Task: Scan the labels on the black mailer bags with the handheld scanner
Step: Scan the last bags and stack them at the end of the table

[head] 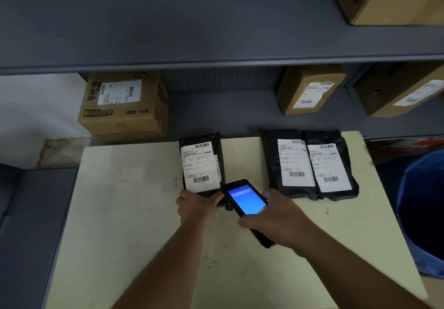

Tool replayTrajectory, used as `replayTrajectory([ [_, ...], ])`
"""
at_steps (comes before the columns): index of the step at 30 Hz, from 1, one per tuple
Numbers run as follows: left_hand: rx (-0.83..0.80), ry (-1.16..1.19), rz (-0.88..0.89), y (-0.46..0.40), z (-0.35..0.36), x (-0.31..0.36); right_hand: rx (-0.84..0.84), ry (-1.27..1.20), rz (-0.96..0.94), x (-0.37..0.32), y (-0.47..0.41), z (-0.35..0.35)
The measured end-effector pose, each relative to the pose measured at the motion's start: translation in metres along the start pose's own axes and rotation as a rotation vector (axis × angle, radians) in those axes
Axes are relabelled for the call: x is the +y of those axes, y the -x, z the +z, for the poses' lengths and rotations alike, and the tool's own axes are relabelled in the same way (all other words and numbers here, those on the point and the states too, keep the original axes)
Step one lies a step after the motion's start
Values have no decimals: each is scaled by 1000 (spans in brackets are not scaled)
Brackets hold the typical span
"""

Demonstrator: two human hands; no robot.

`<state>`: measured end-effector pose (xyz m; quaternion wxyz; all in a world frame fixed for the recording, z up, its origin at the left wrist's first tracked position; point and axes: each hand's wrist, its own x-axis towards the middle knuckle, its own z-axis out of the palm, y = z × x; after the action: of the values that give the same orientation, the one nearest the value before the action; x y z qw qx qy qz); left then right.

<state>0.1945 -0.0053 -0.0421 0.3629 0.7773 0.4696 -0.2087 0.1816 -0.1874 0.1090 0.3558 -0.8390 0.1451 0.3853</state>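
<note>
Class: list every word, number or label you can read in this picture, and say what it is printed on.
"45": on the front of the cardboard box under the shelf; the characters around it are blurred.
White labels on the three black mailer bags: barcodes visible, print too small.
Scanner screen: blue, text unreadable.

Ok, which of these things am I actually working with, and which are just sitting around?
In the job:
handheld scanner, in the right hand
left mailer bag, gripped by the left hand
middle mailer bag
right mailer bag

Lying about:
cardboard boxes on the shelf
blue bin
</note>
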Motion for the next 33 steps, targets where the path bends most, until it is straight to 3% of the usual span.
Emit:
replayTrajectory([
  [16,-12,62,28,7,2,11,6,-66,4,17,3,-11],
  [27,-100,296,59,4,-17,-2,22,-87,-10,18,16,-14],
  [33,-287,388,4,-4,-21,-21,41,-85,-6,19,24,-8],
])
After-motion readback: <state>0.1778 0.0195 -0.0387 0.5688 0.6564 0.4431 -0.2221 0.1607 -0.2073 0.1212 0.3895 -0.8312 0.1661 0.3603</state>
